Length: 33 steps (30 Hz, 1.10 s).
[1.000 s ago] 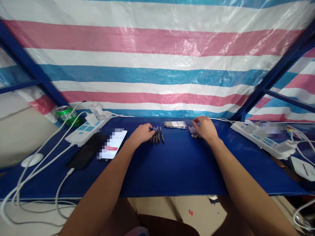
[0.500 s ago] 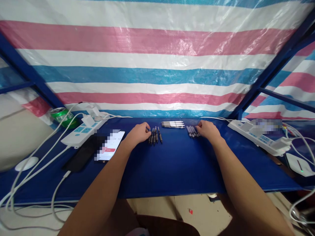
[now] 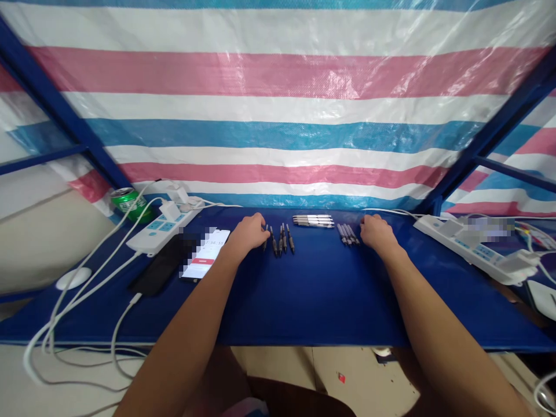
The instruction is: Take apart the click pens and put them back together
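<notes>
The right hand (image 3: 379,233) has shifted off the pale pens (image 3: 346,235), leaving their row exposed on the worktop (image 3: 313,295); its curled grip may hide something. Left hand (image 3: 251,233): fingers bent at the outermost dark pen (image 3: 264,245), hold unclear.

1. Left hand (image 3: 249,233), 8 o'clock from mid-view: fingertips mostly hidden, so dunno if it's actually pinching the leftmost black pen (image 3: 264,244).
2. Right hand (image 3: 377,233), 3 o'clock: fingers folded out of sight, can't tell if they're touching the pale-barrelled pens (image 3: 348,236).
3. Any print on the white-barrelled pens (image 3: 313,220), just off centre toward 3, is way too small.
4. Lit smartphone (image 3: 207,258), 8 o'clock: left side's pixelated.
5. Green drink can (image 3: 134,204), 9 o'clock: lettering's mush.
6. Pixelated item (image 3: 489,227), 3 o'clock: no clue what.
7. White device (image 3: 542,298), between 3 and 4: chopped by the right edge.
</notes>
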Each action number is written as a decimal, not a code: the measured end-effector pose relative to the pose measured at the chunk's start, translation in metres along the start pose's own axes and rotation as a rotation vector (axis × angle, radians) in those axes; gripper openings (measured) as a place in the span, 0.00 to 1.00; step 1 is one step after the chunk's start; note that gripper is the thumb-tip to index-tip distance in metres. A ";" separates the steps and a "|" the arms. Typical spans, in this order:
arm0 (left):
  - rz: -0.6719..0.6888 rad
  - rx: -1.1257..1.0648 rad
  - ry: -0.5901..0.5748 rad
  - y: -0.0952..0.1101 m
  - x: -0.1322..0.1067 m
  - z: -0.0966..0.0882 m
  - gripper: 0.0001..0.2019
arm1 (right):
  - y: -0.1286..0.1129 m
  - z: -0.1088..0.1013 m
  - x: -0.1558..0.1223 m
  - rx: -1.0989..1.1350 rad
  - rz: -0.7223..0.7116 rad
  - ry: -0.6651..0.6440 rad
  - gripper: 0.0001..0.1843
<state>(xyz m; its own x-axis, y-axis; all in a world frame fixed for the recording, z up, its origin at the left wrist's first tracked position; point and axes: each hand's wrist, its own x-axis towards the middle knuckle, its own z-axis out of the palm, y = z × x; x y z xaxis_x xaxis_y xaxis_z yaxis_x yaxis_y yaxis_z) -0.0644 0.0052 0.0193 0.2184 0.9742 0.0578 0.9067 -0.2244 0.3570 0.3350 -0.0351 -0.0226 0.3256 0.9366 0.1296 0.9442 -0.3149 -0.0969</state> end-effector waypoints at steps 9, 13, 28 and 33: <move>0.015 0.056 -0.153 0.000 0.000 -0.005 0.10 | -0.015 -0.010 -0.005 0.229 -0.193 0.201 0.18; 0.022 -0.014 -0.046 0.006 -0.002 -0.009 0.09 | -0.033 -0.012 -0.012 0.449 -0.434 0.257 0.16; 0.677 -0.340 0.162 0.050 -0.013 0.022 0.14 | -0.084 -0.015 -0.048 0.917 -0.798 0.192 0.09; 0.657 -0.330 0.169 0.048 -0.013 0.020 0.13 | -0.080 -0.016 -0.045 0.894 -0.754 0.265 0.09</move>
<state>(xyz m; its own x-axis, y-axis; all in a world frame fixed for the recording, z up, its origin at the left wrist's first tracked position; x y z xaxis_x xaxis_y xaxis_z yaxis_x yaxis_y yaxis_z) -0.0165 -0.0189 0.0168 0.5947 0.6389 0.4880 0.4480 -0.7674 0.4587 0.2455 -0.0544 -0.0049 -0.1956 0.7455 0.6372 0.5669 0.6161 -0.5468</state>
